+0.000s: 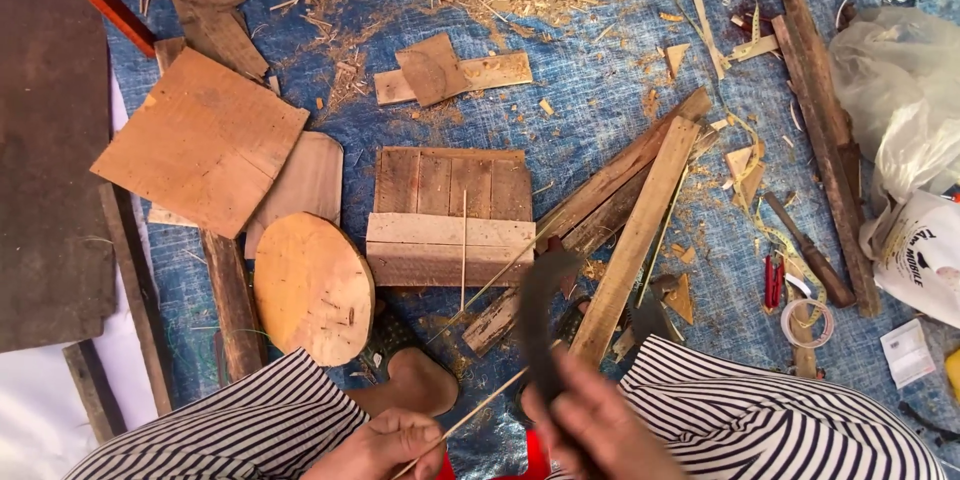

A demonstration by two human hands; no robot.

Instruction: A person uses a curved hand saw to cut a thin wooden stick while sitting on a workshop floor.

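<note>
Left hand (385,443) pinches a thin stick (480,408) that runs up toward two o'clock – straight to the right hand (590,425), fingers wrapped round a dark curved knife (540,310) whose blade points to twelve, blurred.

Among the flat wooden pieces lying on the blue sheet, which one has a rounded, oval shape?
The oval wooden slab lying just above the person's left knee. Its outline is curved, whereas the other boards, such as the square board, have straight edges and corners.

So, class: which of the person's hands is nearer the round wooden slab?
Left. The left hand sits just below the round wooden slab; the right hand is farther off, to its right.
</note>
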